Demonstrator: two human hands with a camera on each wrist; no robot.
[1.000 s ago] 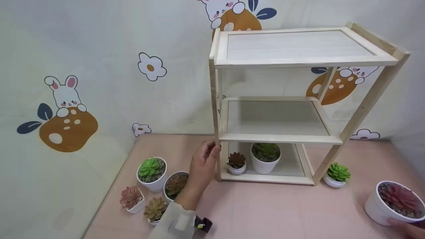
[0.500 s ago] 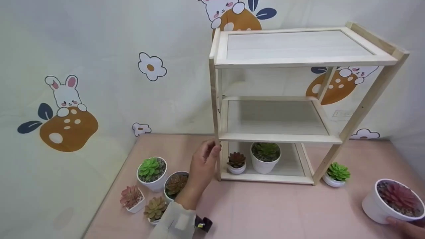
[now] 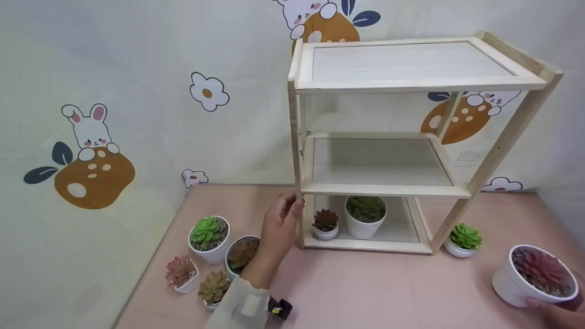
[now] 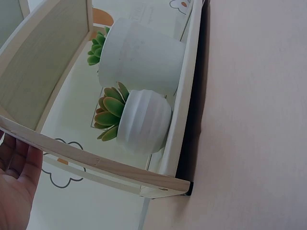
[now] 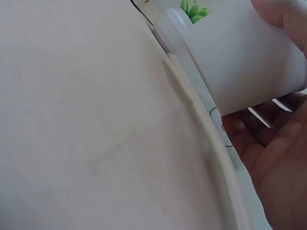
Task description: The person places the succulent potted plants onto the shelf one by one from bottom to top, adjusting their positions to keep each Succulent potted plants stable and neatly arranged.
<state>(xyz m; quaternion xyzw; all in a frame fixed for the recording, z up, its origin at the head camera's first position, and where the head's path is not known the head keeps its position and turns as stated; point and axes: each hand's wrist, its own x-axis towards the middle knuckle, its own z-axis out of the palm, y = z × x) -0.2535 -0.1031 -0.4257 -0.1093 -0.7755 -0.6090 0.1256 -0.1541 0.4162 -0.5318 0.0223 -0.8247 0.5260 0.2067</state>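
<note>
My left hand (image 3: 279, 226) holds the left front post of a three-tier wooden shelf (image 3: 386, 191), its fingers showing behind the post in the left wrist view. At the right, my right hand (image 3: 561, 316) grips a white pot with a dark red succulent (image 3: 541, 267), thumb and fingers on opposite sides of the pot (image 5: 244, 57). The pot is slightly tilted and appears raised over the table. On the bottom tier stand a small brown succulent (image 3: 326, 221) and a larger green succulent (image 3: 365, 219), both in white pots.
Beside the shelf's right leg sits a small bright green succulent (image 3: 465, 240). Left of the shelf are a green succulent (image 3: 208, 237), a brown one (image 3: 242, 256), a pink one (image 3: 181, 274) and a tan one (image 3: 214, 288). A patterned wall cloth (image 3: 151, 59) hangs behind the pink table (image 3: 365, 292).
My right hand has moved a little to the left with the red succulent's pot. The left hand and the shelf stay in place.
</note>
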